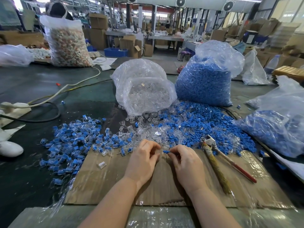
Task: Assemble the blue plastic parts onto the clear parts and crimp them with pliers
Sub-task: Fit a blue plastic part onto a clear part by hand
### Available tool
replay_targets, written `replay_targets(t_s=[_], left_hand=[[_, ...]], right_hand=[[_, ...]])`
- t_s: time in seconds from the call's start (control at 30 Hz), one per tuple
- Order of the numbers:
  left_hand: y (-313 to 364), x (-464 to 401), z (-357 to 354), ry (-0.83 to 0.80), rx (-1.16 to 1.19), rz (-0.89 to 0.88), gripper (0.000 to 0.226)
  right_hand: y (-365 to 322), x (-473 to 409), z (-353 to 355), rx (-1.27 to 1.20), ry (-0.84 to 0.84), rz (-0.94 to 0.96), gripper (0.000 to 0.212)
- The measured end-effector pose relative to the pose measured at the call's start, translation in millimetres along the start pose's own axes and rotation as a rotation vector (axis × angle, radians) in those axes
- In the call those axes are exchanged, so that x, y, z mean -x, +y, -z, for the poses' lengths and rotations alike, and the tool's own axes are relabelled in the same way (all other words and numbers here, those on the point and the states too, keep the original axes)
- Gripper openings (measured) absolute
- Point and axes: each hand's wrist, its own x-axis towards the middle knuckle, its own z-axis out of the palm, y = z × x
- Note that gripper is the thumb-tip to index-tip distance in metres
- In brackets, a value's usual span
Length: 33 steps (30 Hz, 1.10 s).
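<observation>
Nearest the viewer, a flattened sheet of cardboard [105, 181] lies on the dark bench [24, 178], and everything else is placed from it. Over the cardboard's far middle, the two hands meet. The left hand [142, 159] has its grip curled round a small clear part [158, 151], pinched at thumb and fingertips. The right hand [186, 163] has its grip pinched on a blue part [166, 151], whose tip points toward the clear part; the two pieces are just beside each other, and whether they touch cannot be told.

On the cardboard's right side lie the pliers [218, 162], with one handle red and the other wrapped in worn yellowish tape, the head at the far end against the loose pieces. A single clear piece [101, 165] rests on the cardboard's left part.

Beyond the cardboard's left edge spreads a heap of joined blue-and-clear pieces [70, 142]. Past its far edge lies a mixed scatter of loose clear parts [144, 127] and loose blue parts [197, 122].

Farther still from the cardboard stand two plastic sacks side by side: a bag of clear parts [141, 89], lying open toward the scatter, and to its right a bag of blue parts [207, 79]. Off the cardboard's right corner sits another bag of blue pieces [279, 129]. At the far left, behind a pale cable [65, 91], stands a tall bag of pale mixed pieces [67, 41].
</observation>
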Motion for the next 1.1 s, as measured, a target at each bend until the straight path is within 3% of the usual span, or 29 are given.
replay_targets(t_s=[0.47,0.87,1.1], left_hand=[[-1.8,0.6,1.1,0.063,0.117,0.088,0.023],[1.6,2.4,2.7,-0.071,0.229,0.085,0.02],[0.8,1.6,3.0,-0.08,0.228,0.099,0.017]], right_hand=[[-8.1,2.3,7.3,-0.073,-0.009,0.105,0.011],[-8.6,2.5,4.7,-0.027,-0.007,0.111,0.021],[-5.8,2.5,3.3,-0.033,0.0,0.141,0.014]])
